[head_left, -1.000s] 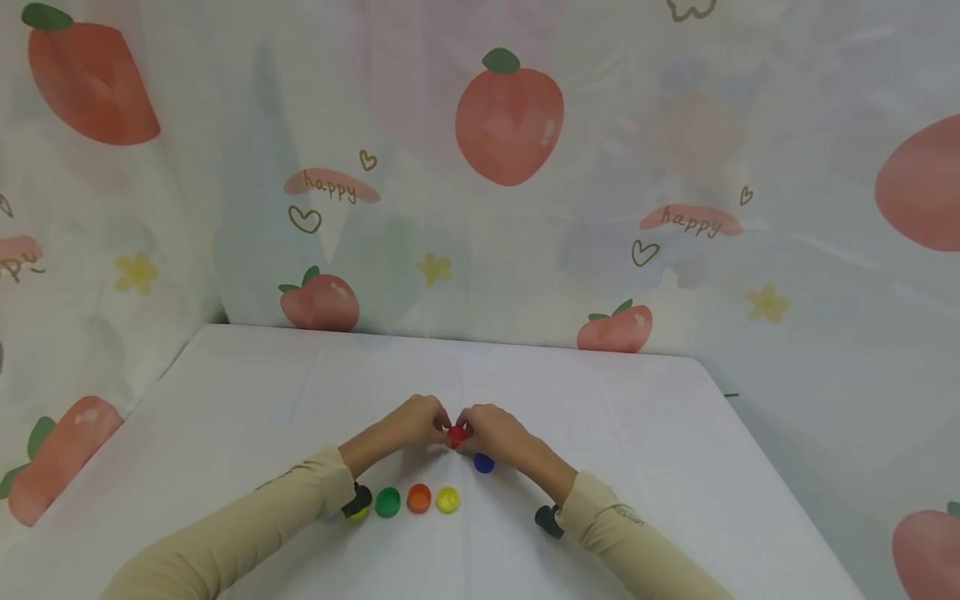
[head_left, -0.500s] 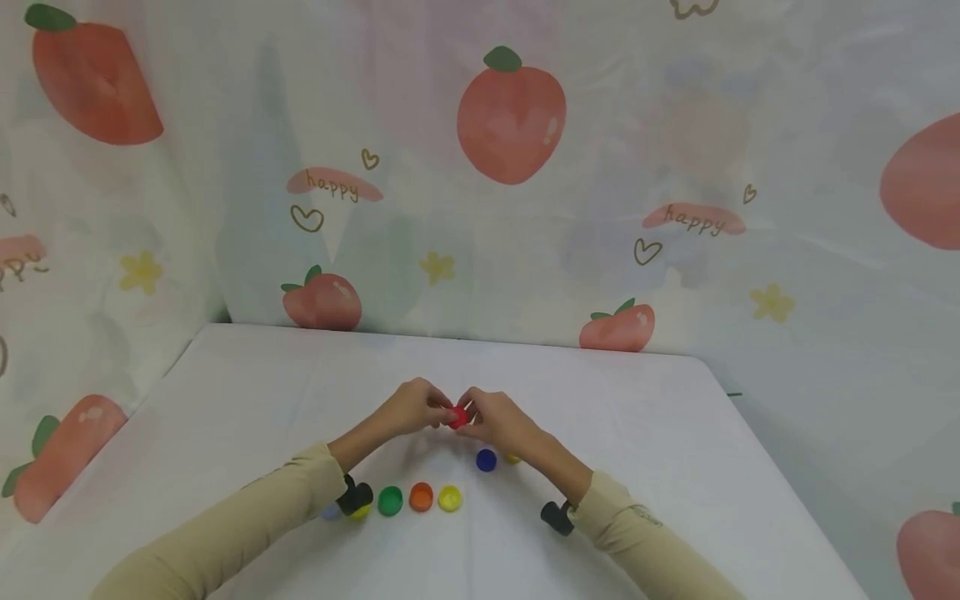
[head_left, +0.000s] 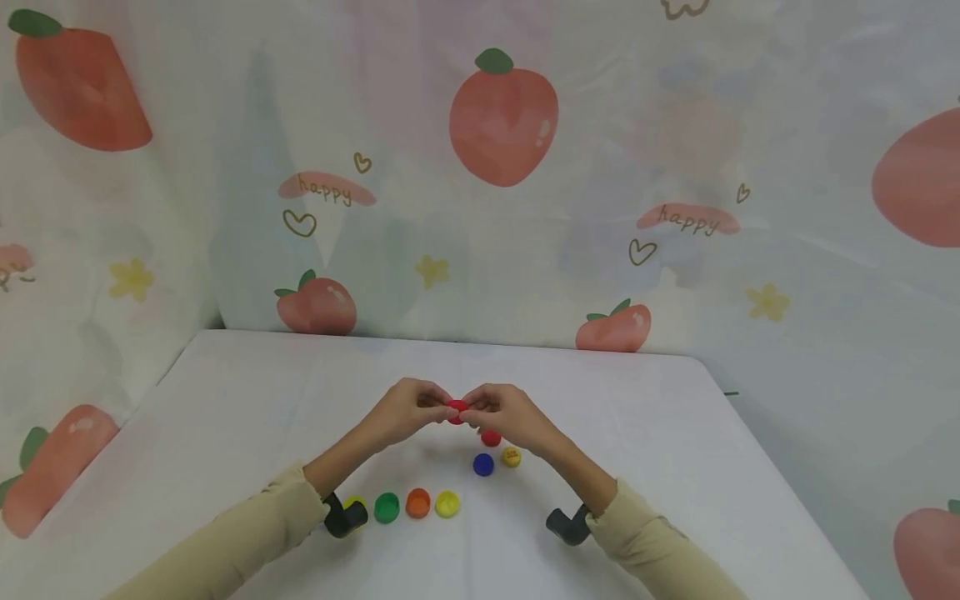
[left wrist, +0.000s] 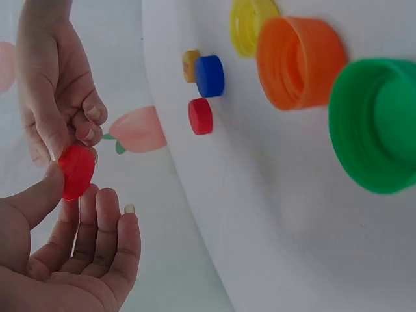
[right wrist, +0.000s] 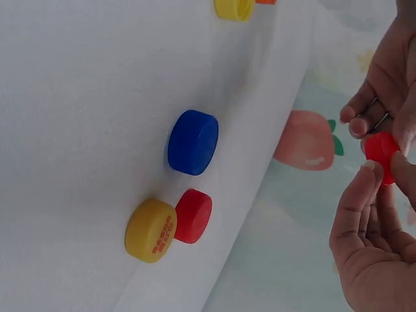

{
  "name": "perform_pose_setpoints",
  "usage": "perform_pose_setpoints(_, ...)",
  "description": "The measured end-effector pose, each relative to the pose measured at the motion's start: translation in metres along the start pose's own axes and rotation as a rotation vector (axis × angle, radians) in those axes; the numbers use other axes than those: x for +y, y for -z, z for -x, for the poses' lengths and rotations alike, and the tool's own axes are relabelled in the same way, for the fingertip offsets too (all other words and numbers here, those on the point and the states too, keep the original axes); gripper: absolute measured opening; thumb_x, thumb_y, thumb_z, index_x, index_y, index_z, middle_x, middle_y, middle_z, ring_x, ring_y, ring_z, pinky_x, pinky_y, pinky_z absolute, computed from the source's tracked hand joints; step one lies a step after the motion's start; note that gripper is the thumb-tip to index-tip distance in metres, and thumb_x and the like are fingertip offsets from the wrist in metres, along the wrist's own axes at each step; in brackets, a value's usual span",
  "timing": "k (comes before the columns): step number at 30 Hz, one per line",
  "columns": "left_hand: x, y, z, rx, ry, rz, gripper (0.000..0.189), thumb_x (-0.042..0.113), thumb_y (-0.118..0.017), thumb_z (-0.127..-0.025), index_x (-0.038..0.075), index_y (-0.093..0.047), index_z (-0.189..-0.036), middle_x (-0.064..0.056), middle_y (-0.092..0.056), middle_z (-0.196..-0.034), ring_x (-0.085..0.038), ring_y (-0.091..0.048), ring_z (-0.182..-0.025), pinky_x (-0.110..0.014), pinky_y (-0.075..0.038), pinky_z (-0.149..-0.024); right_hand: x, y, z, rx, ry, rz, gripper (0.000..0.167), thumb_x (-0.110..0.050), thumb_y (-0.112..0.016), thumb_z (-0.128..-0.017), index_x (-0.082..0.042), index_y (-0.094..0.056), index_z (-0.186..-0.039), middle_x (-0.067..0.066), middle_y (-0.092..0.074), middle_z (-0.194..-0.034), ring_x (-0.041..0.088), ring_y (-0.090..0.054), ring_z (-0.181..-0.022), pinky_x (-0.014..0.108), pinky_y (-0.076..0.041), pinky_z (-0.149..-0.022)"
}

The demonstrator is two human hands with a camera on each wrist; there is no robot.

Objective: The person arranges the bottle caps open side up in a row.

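Note:
Above the table, my left hand point(head_left: 401, 410) and right hand point(head_left: 513, 413) meet at a small red bottle cap point(head_left: 457, 412). In the left wrist view, the left thumb and fingers pinch one side of this cap point(left wrist: 78, 172), while the right hand point(left wrist: 62, 97) pinches its other side. The right wrist view has both hands on the cap point(right wrist: 382, 157) too. Below and beside the right hand, a second red cap point(head_left: 491, 438), a blue cap point(head_left: 483, 465) and a yellow cap with red print point(head_left: 511, 457) sit close together on the table.
Closer to me, a green cap point(head_left: 387, 507), an orange cap point(head_left: 418, 503) and a yellow cap point(head_left: 447, 504) form a row, hollow side up. Another yellow cap is partly hidden by the left wrist camera point(head_left: 347, 518). A printed curtain point(head_left: 525, 250) hangs behind the white table point(head_left: 300, 375).
Both hands have moved up and away from me with the red cap between them. The printed yellow cap and the second red cap have come into view from behind the right hand.

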State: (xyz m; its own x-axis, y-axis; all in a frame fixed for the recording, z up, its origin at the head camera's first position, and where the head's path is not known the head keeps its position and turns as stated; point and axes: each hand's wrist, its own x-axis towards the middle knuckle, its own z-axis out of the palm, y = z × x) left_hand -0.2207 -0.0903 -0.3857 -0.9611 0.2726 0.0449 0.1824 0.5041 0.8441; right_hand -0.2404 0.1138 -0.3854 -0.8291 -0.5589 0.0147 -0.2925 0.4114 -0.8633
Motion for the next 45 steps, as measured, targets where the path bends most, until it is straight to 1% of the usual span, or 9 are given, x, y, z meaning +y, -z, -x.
perform_pose_setpoints(8,0.006,0.001,0.014,-0.084,-0.005,0.104,0.021,0.024,-0.065,-0.09,0.007,-0.061,-0.102,-0.006,-0.067,-0.092,-0.025,-0.064,-0.083,-0.032,-0.053,-0.075,-0.003,0.004,0.011,-0.061,-0.066,-0.188,0.029,-0.021,-0.065,-0.09,-0.001,-0.058,-0.111,0.012,-0.064,-0.1,0.03,-0.066,-0.085,0.045,-0.051,-0.081)
perform_pose_setpoints(13,0.009,0.0,0.019,-0.128,-0.001,0.136,0.022,0.026,-0.062,-0.092,0.006,-0.06,-0.1,-0.005,-0.067,-0.088,-0.023,-0.066,-0.08,-0.034,-0.054,-0.074,-0.005,0.005,0.016,-0.103,-0.151,-0.362,0.036,-0.017,-0.065,-0.09,0.004,-0.053,-0.116,0.019,-0.066,-0.1,0.035,-0.067,-0.087,0.038,-0.053,-0.074)
perform_pose_setpoints(17,0.011,-0.001,0.022,-0.16,-0.011,0.18,0.023,0.026,-0.061,-0.092,0.004,-0.057,-0.1,-0.006,-0.068,-0.087,-0.026,-0.067,-0.082,-0.034,-0.055,-0.071,-0.005,0.005,0.019,-0.122,-0.179,-0.406,0.037,-0.016,-0.065,-0.09,0.005,-0.052,-0.116,0.02,-0.067,-0.1,0.034,-0.067,-0.087,0.037,-0.054,-0.073)
perform_pose_setpoints(22,0.014,-0.001,0.024,-0.175,-0.027,0.206,0.023,0.025,-0.062,-0.092,0.004,-0.057,-0.1,-0.009,-0.068,-0.09,-0.028,-0.067,-0.085,-0.035,-0.055,-0.07,-0.005,0.008,0.022,-0.139,-0.165,-0.382,0.035,-0.016,-0.067,-0.088,0.004,-0.053,-0.112,0.023,-0.066,-0.099,0.032,-0.068,-0.086,0.037,-0.053,-0.074)
perform_pose_setpoints(26,0.014,-0.001,0.024,-0.176,-0.062,0.188,0.019,0.023,-0.064,-0.091,0.005,-0.059,-0.096,-0.007,-0.067,-0.091,-0.027,-0.064,-0.086,-0.034,-0.054,-0.072,-0.004,0.008,0.024,-0.155,-0.112,-0.35,0.03,-0.016,-0.067,-0.089,0.004,-0.056,-0.108,0.019,-0.067,-0.099,0.032,-0.066,-0.091,0.037,-0.052,-0.078)
perform_pose_setpoints(30,0.012,-0.002,0.026,-0.153,-0.1,0.131,0.017,0.024,-0.067,-0.089,0.009,-0.062,-0.093,-0.001,-0.064,-0.09,-0.021,-0.061,-0.087,-0.032,-0.052,-0.076,-0.004,0.005,0.027,-0.127,-0.071,-0.296,0.027,-0.019,-0.067,-0.089,0.002,-0.058,-0.104,0.015,-0.066,-0.097,0.031,-0.066,-0.092,0.037,-0.052,-0.08)
perform_pose_setpoints(35,0.008,-0.008,0.026,-0.131,-0.119,0.091,0.022,0.027,-0.07,-0.086,0.01,-0.063,-0.1,0.004,-0.064,-0.091,-0.015,-0.061,-0.089,-0.03,-0.051,-0.08,-0.006,0.0,0.037,-0.07,-0.04,-0.171,0.033,-0.023,-0.07,-0.086,-0.002,-0.058,-0.109,0.009,-0.066,-0.098,0.025,-0.066,-0.09,0.033,-0.052,-0.08)
perform_pose_setpoints(39,0.004,-0.015,0.03,-0.125,-0.143,0.076,0.031,0.023,-0.072,-0.085,0.005,-0.064,-0.109,0.003,-0.065,-0.09,-0.015,-0.062,-0.087,-0.028,-0.052,-0.079,-0.005,-0.003,0.045,-0.046,-0.006,-0.018,0.042,-0.025,-0.072,-0.084,-0.003,-0.059,-0.117,0.004,-0.066,-0.098,0.018,-0.064,-0.089,0.029,-0.052,-0.077)
perform_pose_setpoints(45,0.0,-0.028,0.038,-0.117,-0.16,-0.01,0.046,0.021,-0.074,-0.083,0.005,-0.057,-0.123,0.004,-0.066,-0.093,-0.011,-0.062,-0.084,-0.025,-0.052,-0.077,-0.001,-0.01,0.054,-0.04,0.008,0.132,0.037,-0.026,-0.075,-0.082,-0.006,-0.064,-0.111,-0.003,-0.065,-0.09,0.014,-0.062,-0.083,0.026,-0.052,-0.073)
